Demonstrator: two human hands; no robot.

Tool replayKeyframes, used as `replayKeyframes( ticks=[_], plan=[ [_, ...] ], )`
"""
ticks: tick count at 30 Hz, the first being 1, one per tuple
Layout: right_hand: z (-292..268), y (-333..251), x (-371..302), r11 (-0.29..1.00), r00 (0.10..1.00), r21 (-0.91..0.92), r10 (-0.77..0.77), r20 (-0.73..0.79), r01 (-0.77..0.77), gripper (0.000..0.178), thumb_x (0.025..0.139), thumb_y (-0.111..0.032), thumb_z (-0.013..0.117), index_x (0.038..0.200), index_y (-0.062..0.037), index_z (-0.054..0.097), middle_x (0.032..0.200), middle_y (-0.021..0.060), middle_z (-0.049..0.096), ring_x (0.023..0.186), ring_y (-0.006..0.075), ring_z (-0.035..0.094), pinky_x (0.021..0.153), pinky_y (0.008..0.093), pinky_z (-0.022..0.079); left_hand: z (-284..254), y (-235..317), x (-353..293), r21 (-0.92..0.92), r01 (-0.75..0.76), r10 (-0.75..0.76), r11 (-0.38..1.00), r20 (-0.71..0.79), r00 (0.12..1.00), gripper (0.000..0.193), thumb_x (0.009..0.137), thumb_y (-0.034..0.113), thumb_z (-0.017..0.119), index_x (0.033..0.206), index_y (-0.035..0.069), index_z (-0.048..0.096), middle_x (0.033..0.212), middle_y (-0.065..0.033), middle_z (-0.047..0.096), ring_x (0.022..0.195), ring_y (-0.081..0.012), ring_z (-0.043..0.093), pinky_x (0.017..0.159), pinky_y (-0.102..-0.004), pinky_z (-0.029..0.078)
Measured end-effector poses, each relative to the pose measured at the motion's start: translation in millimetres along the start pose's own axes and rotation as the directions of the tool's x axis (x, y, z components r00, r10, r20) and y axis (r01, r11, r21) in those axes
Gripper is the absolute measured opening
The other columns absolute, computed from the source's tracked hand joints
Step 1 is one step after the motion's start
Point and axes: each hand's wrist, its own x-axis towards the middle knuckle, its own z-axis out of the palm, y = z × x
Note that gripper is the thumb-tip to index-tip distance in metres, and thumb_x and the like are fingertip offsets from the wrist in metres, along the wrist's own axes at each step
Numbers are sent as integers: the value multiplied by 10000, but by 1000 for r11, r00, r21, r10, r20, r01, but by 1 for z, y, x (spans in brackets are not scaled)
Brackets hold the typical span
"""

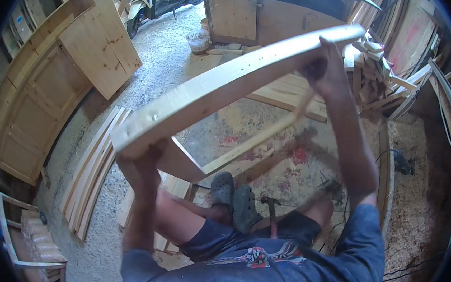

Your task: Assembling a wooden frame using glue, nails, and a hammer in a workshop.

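I hold a pale wooden frame (230, 83) up in front of me, its thick long board tilted with the right end higher and farther away. Shorter side pieces and a thin rail (251, 145) run below that board. My left hand (141, 166) is closed around the near left corner. Toward the far right end, my right hand (323, 74) grips the same frame, with the thumb up against the board; some fingers are hidden behind the wood. A hammer (272, 216) with a reddish handle rests by my lap, apart from both hands.
Long wooden strips (93, 173) lie on the floor at left, near a panelled cabinet (37, 110). Flat boards (292, 96) lie beyond the frame. Offcuts (374, 73) are heaped at far right. A white bucket (197, 40) stands at the back; cables trail at right.
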Motion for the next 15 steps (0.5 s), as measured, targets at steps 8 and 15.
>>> replayKeyframes(
  ticks=[8,15],
  plan=[
    [55,-42,18,731,987,-676,158,34,-94,421,907,-421,776,939,-8,700,756,55,658,595,185,649,554,341,576,46,34,-79,-388,-388,519,836,790,326,546,787,377,874,1197,75,679,1335,-116,683,1336,-280,585,1151,-495,410],
    [66,-58,-23,109,924,-974,310,222,197,512,860,-373,754,1213,-11,668,1001,105,682,875,170,674,744,331,532,42,14,39,-52,-137,146,989,316,938,373,964,145,714,1269,-44,613,1242,-203,687,1214,-321,649,1067,-411,499]
  ],
)
